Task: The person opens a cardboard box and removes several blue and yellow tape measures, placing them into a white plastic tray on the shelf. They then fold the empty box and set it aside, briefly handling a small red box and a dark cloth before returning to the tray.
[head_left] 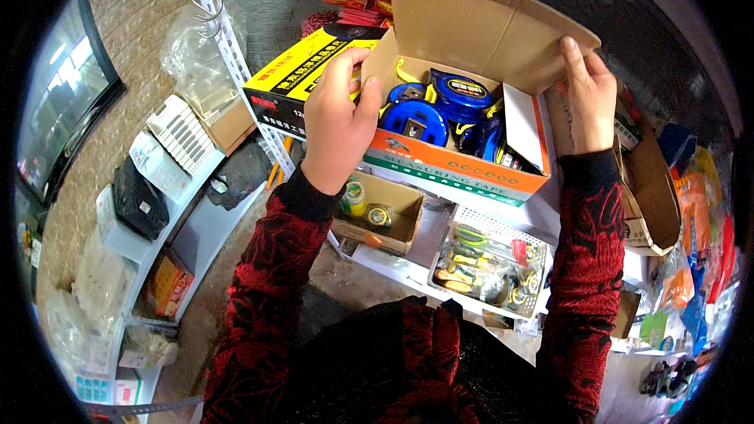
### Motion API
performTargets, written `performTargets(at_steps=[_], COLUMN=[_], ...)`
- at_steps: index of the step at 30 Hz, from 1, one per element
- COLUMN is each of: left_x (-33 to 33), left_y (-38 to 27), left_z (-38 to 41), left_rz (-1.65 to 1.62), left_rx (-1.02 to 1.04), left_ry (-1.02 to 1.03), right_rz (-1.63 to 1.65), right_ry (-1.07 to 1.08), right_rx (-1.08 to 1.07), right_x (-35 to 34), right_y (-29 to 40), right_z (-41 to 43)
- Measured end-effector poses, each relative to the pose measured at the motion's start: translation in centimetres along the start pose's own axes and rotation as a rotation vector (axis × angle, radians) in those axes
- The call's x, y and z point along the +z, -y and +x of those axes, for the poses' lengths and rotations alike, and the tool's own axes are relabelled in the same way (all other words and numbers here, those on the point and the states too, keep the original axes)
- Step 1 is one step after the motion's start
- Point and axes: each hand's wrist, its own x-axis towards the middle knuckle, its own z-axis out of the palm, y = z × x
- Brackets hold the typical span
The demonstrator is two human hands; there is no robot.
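An orange, green and white cardboard box (450,172) stands on a shelf with its lid (471,17) raised. Several blue tape measures (415,122) with yellow straps lie inside, beside a white card flap (523,123). My left hand (344,112) grips the box's left side flap between thumb and fingers. With thumb and fingers, my right hand (586,91) pinches the raised lid at its right end. A yellow and black box (288,79) sits directly left, partly behind my left hand.
Below, an open cardboard box (406,235) holds rolls of tape, and a white basket (439,265) holds pliers and other hand tools. A perforated metal upright (232,56) with S-hooks rises at left. Another open carton (651,206) is at right, and lower shelves (206,235) carry packages.
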Motion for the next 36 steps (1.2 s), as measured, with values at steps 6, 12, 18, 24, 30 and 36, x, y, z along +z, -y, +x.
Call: performTargets(at_steps=[6,12,18,24,30,36], left_x=[-0.9,-0.6,-1.0,-0.3,-0.2,-0.1], left_y=[-0.5,-1.5,-1.4,-1.0,-0.9,-1.3], left_z=[-0.3,0.3,-0.6,-2.1,-4.4,-6.6], left_rz=[0.057,0.137,0.066,-0.059,-0.122,-0.483], left_rx=[-0.059,0.192,0.17,0.094,0.08,-0.199], left_ry=[0.112,0.324,0.273,-0.126,-0.077,-0.097], right_rz=[-0.117,-0.013,-0.049,0.08,0.001,0.037], right_ry=[0.075,0.08,0.021,0.202,0.307,0.294], right_rx=[0.134,0.204,-0.005,-0.124,0.007,0.119], right_x=[0.6,0.7,0.7,-2.7,-2.6,-2.2], right_y=[-1.1,-2.6,0.9,-1.2,-0.9,-1.8], right_z=[5.5,8.1,1.3,-7.3,-11.7,-12.8])
